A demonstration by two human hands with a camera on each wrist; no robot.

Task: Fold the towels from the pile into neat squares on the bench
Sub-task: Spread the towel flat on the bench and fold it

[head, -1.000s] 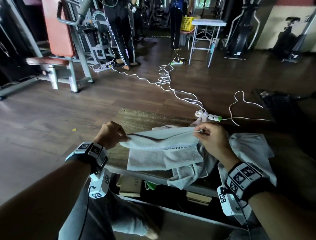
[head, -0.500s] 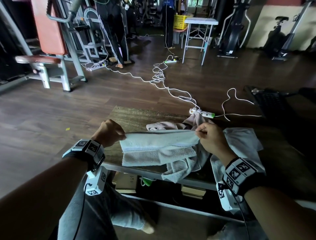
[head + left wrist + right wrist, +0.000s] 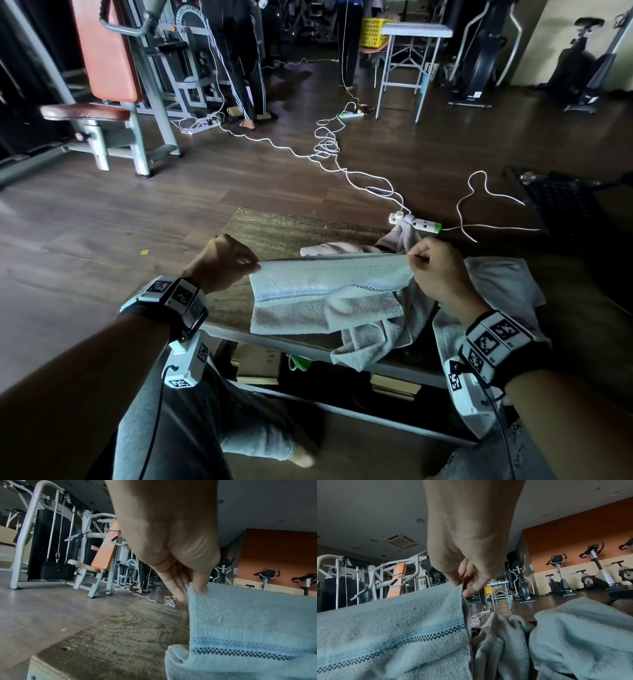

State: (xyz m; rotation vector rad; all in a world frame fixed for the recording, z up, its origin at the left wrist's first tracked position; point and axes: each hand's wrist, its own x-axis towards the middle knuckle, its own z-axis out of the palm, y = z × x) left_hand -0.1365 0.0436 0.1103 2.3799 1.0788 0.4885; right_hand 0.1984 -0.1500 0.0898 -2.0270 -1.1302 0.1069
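Note:
A pale blue towel [image 3: 329, 277] with a dark checked stripe is held stretched above the wooden bench [image 3: 291, 233]. My left hand [image 3: 233, 262] pinches its left corner, thumb on top in the left wrist view [image 3: 199, 588]. My right hand [image 3: 428, 263] pinches the right corner [image 3: 458, 586]. The towel's lower part [image 3: 308, 311] lies doubled on the bench. A crumpled pile of pale towels [image 3: 496, 287] lies to the right [image 3: 573, 628], with a pinkish one [image 3: 329, 248] behind the held towel.
The bench's left end [image 3: 120, 635] is bare wood. Boxes [image 3: 257, 363] sit on the shelf beneath it. White cables and a power strip [image 3: 414, 222] lie on the floor beyond. Gym machines [image 3: 113, 85], a folding table [image 3: 414, 34] and standing people [image 3: 246, 61] are farther back.
Both hands have kept their pinch on the towel's corners and pulled its top edge straighter and tauter. The held edge has shifted slightly nearer over the lower layer.

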